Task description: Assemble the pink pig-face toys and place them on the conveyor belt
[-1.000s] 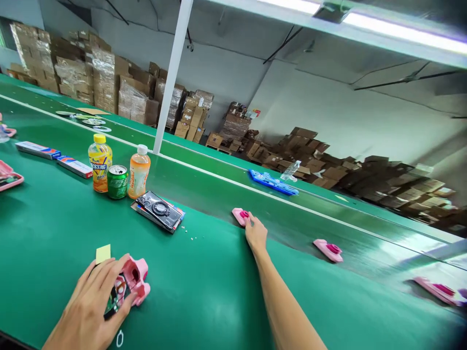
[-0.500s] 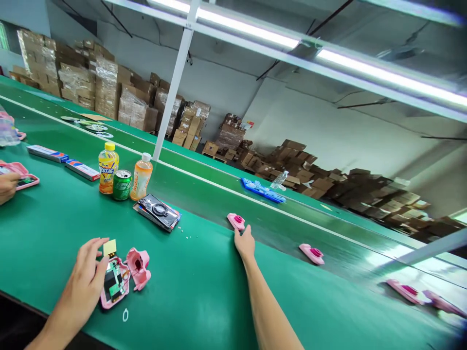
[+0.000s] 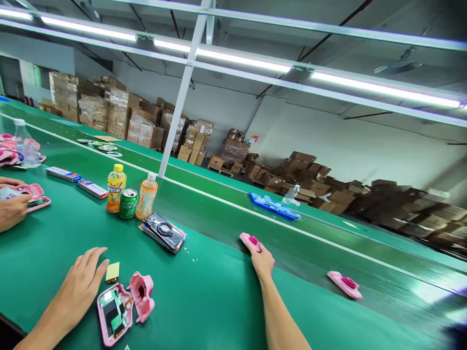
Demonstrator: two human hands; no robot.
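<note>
My left hand (image 3: pixel 82 282) hovers with fingers stretched out, just left of a yellow square pad (image 3: pixel 113 272) at the top of an opened pink toy camera. Its circuit board (image 3: pixel 116 313) shows in one half of the housing; the other pink half (image 3: pixel 141 296) lies beside it, seemingly joined by thin wires. On the green belt, my right hand (image 3: pixel 263 261) has its fingers closed on the near end of a pink camera housing (image 3: pixel 250 241) with a darker pink lens ring. A similar pink housing (image 3: pixel 345 284) lies farther right on the belt.
Two drink bottles (image 3: pixel 146 196) and a green can (image 3: pixel 128 204) stand beyond my left hand, near a packaged black item (image 3: pixel 164 232) and slim boxes (image 3: pixel 92 189). Another person's hands (image 3: pixel 14 201) hold a pink housing at left. A blue tray (image 3: pixel 274 206) lies across the belt.
My left hand has come away from the yellow pad and board. My right hand has closed on the pink housing. Another housing has travelled right along the belt. The view has shifted.
</note>
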